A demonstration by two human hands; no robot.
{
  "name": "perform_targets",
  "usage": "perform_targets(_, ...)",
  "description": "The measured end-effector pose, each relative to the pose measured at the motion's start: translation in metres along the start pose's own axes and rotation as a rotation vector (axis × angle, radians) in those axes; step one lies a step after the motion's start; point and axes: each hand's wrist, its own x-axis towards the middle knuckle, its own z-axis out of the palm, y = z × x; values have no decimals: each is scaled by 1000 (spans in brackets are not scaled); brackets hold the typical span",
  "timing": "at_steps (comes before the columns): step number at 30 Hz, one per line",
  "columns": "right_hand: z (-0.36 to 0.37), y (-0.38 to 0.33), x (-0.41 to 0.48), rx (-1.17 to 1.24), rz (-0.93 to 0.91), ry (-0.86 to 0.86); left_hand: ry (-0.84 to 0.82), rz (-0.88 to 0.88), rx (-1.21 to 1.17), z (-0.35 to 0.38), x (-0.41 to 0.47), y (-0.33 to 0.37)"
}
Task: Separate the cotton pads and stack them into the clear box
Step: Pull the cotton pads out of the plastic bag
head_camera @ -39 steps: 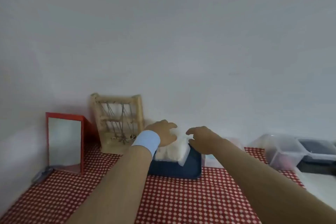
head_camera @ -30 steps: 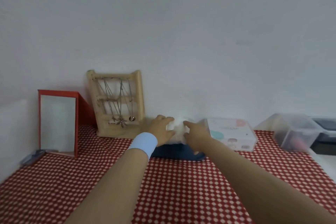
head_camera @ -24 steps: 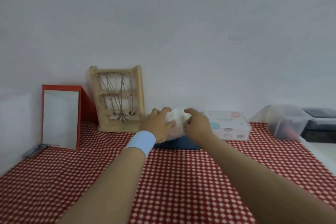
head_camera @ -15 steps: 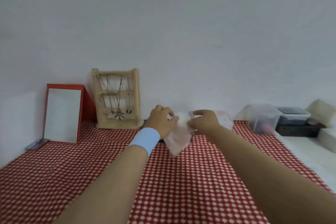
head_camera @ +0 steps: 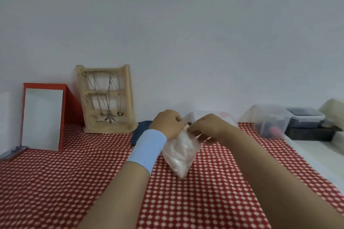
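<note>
- In the head view, the left hand [head_camera: 168,123] and the right hand [head_camera: 208,126] were close together, up above the bench [head_camera: 55,182].
- Each hand's grip was pinching the top edge of a bag of cotton pads [head_camera: 181,152], with the fingers curled in on the thin plastic.
- The bag hung down below both grips, tipped a little. Its low corner was near the red and white dotted cloth, but I could not tell if it touched.
- The pads inside looked white and were all bunched up together.
- The clear box [head_camera: 228,117] sat just behind the hands by the wall, partly hidden by them. It had a pink spot on it, but the marks were too blurry to read.
- A blue wristband [head_camera: 147,149] was around the left wrist.
- A dark blue box [head_camera: 142,128] peeked out behind the left hand.
- A wooden stand [head_camera: 107,98] with necklaces and a mirror [head_camera: 42,119] in a red frame stood to the left, by the wall.
- A clear tub [head_camera: 270,121] sat well off to the right.
</note>
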Motion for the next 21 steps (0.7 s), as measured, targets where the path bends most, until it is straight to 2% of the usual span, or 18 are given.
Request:
perform_targets(4,-17,1,15,-2,-1,-151,-19,-57,-67,0,9,0)
perform_targets(10,-25,10,24,87,-20,-225,-40,-124,-37,-1,5,22)
perform_targets(12,-21,13,27,89,-8,-297,-56,-145,-25,1,3,25)
perform_targets(16,-20,30,36,206,-4,-433,-79,-167,-95,5,3,24)
perform_targets(21,-24,42,40,280,-57,-466,-82,-132,-129,13,8,21)
